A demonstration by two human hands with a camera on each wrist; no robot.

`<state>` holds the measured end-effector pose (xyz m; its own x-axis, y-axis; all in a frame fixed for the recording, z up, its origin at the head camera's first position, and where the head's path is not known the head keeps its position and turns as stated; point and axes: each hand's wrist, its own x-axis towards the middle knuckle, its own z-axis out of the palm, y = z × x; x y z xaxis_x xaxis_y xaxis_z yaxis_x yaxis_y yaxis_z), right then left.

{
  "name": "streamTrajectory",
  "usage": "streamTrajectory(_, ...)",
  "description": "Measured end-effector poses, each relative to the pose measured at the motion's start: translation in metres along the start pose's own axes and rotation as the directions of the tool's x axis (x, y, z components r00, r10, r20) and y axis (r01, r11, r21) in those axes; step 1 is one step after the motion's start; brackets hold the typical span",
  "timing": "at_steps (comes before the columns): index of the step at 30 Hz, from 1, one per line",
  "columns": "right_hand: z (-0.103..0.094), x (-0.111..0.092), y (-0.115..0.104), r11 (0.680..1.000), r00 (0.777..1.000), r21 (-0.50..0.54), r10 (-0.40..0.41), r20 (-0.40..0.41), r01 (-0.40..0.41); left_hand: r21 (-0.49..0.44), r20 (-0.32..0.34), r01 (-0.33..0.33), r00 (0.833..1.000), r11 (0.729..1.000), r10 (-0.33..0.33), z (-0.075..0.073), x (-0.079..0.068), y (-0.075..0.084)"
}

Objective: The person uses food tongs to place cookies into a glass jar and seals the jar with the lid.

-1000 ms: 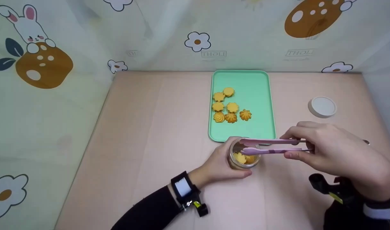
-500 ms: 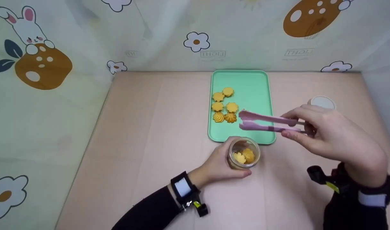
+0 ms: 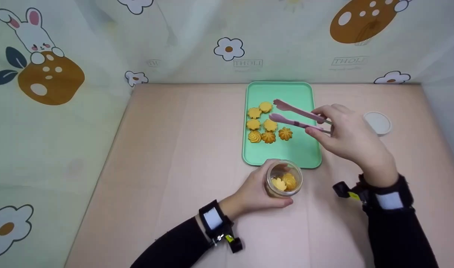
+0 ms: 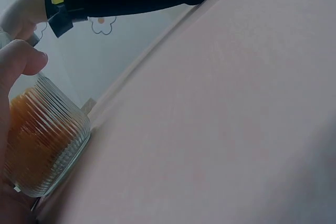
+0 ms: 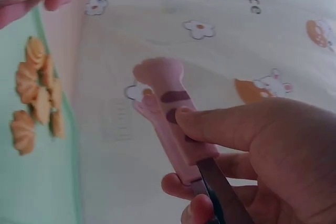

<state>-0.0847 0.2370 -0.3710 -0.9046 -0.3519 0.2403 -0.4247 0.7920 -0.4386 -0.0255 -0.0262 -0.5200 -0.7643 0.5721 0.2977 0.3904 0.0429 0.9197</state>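
Observation:
My left hand (image 3: 254, 191) wraps round a ribbed glass jar (image 3: 272, 190), whose mouth faces up toward the head view. Inside lie cookies (image 3: 288, 181); the left wrist view shows the jar (image 4: 63, 129) low over the table. With thumb and fingers my right hand (image 3: 347, 136) holds pink tongs (image 3: 295, 109), their tips apart with nothing between them. Those tips hang over the green tray (image 3: 301, 152), right of the two topmost cookies (image 3: 265, 107). In the right wrist view the thumb presses one arm of the tongs (image 5: 176, 95), fingers under the other.
Several flower-shaped cookies (image 3: 254, 124) sit along the tray's left side, with one darker cookie (image 3: 285, 134) a little to their right. A round white lid (image 3: 377, 123) lies beyond my right hand. Patterned cloth (image 3: 182, 44) rises behind the table (image 3: 156, 149).
My right hand has carried the tongs from over the jar's mouth up and away to above the tray, and their tips have spread. The left hand and jar stay in place.

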Motion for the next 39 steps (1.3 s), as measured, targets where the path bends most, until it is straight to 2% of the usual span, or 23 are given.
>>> streamTrajectory(8,0.037,0.017,0.009,0.993,0.990,-0.015,0.116,0.085,-0.115,0.012,0.001,-0.007,1.000,1.000,0.007,0.000,0.001,0.003)
streamTrajectory(13,0.050,0.020,0.016,0.989,0.983,-0.022,0.147,0.107,-0.146,0.008,0.013,-0.012,1.000,1.000,0.011,0.000,0.001,0.004)
streamTrajectory(25,0.057,0.022,0.024,0.982,0.972,-0.007,0.189,0.138,-0.189,-0.004,0.009,-0.013,1.000,1.000,0.013,0.000,0.000,0.002)
streamTrajectory(31,0.059,0.023,0.026,0.983,0.971,0.009,0.182,0.153,-0.185,0.031,-0.001,-0.016,1.000,0.999,0.016,0.000,0.000,0.001)
streamTrajectory(39,0.060,0.023,0.027,0.983,0.970,0.012,0.178,0.168,-0.183,0.023,0.008,-0.017,1.000,1.000,0.017,-0.001,0.000,0.003)
